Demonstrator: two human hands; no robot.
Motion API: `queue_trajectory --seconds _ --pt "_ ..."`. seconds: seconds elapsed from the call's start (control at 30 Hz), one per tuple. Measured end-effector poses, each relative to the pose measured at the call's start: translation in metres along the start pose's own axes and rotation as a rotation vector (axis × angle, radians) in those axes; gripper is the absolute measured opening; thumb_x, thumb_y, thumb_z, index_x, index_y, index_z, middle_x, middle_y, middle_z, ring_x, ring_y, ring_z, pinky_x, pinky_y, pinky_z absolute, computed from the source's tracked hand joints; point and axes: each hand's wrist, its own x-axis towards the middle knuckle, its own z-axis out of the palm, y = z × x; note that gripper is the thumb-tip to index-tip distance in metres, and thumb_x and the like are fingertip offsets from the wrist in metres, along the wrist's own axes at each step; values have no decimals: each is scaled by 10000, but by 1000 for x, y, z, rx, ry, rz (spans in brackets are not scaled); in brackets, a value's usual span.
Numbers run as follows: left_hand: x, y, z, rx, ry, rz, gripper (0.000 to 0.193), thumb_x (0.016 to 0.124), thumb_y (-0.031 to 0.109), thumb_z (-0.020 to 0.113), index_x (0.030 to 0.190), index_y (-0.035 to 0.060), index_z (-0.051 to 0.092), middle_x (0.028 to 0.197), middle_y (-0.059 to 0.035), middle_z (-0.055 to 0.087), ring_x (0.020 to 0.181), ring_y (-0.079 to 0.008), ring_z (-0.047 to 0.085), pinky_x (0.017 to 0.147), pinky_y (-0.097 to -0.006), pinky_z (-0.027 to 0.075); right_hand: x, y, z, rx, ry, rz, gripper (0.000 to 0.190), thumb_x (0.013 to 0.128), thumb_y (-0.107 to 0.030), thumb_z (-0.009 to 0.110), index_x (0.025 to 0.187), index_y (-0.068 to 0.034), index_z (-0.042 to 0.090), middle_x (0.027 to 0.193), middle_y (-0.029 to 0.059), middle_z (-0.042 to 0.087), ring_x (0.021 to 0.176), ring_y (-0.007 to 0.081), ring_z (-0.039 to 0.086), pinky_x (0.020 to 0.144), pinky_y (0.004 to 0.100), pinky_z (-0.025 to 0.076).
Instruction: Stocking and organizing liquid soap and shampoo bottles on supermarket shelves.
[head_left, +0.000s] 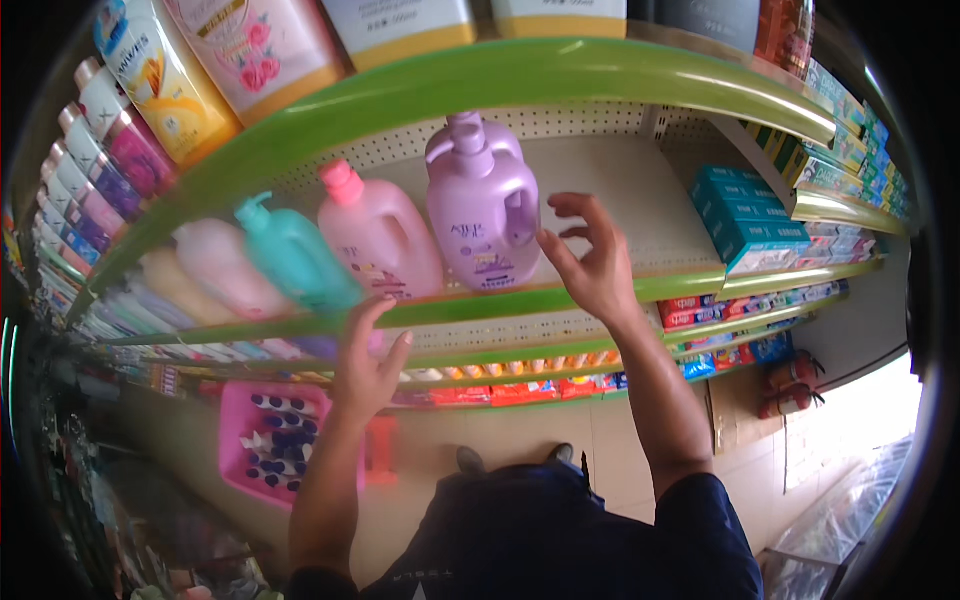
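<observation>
A purple pump bottle (480, 217) with a side handle stands upright at the front of the shelf (622, 169), another purple one behind it. Just to its right is my right hand (594, 255), fingers curled apart and holding nothing; whether a fingertip touches the bottle I cannot tell. My left hand (371, 360) hovers at the shelf's green front edge (487, 306), thumb and fingers spread, with nothing in it. Left of the purple bottles come a pink pump bottle (379, 232) and a teal pump bottle (296, 251), followed by blurred pale bottles (229, 262).
Teal boxes (750, 217) sit at the shelf's right end. Overhead runs a green shelf edge (487, 79) bearing large bottles. On the tiled floor, a pink basket (229, 442) holds several dark-capped bottles beside a red stool-like object (382, 450). Fire extinguishers (787, 401) stand at the right.
</observation>
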Motion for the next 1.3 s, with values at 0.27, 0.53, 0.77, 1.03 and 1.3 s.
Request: queue_trajectory --seconds 0.27,0.53,0.77,1.03,1.3 --pt "-23 -34 9 -210 -192 -87 373 854 55 700 1205 -6 590 1156 -169 636 1076 -269 634 934 -370 496 9 5 44 63 14 253 359 884 -186 700 1160 25 608 999 186 690 880 239 684 738 363 558" --pt "-10 -47 10 -309 -56 -3 463 826 27 713 1257 -22 553 1279 -197 584 1187 -322 576 969 -401 481 0 4 46 -51 64 218 372 865 -131 703 1189 15 593 1025 186 666 915 247 664 759 376 534" --pt "28 -36 -19 -240 274 243 744 824 -67 632 1477 22 287 1516 -206 329 1386 -344 385 1012 -425 473 -24 -70 64 -189 35 -346 526 729 39 720 1225 52 543 1223 225 588 818 343 651 622 384 544" --pt "-5 -43 -16 -309 279 82 693 836 -49 635 1444 -9 304 1473 -215 390 1317 -334 456 951 -367 497 24 -98 135 -396 -224 4 538 812 -92 654 1304 52 490 1170 285 575 957 461 606 782 502 516" --pt "-81 -60 -9 -472 96 -268 591 854 -28 649 1386 -7 393 1334 -164 518 1131 -235 584 868 -325 519 27 -97 145 -329 -264 -79 232 691 -50 661 906 -9 584 791 198 664 684 426 645 628 489 533"
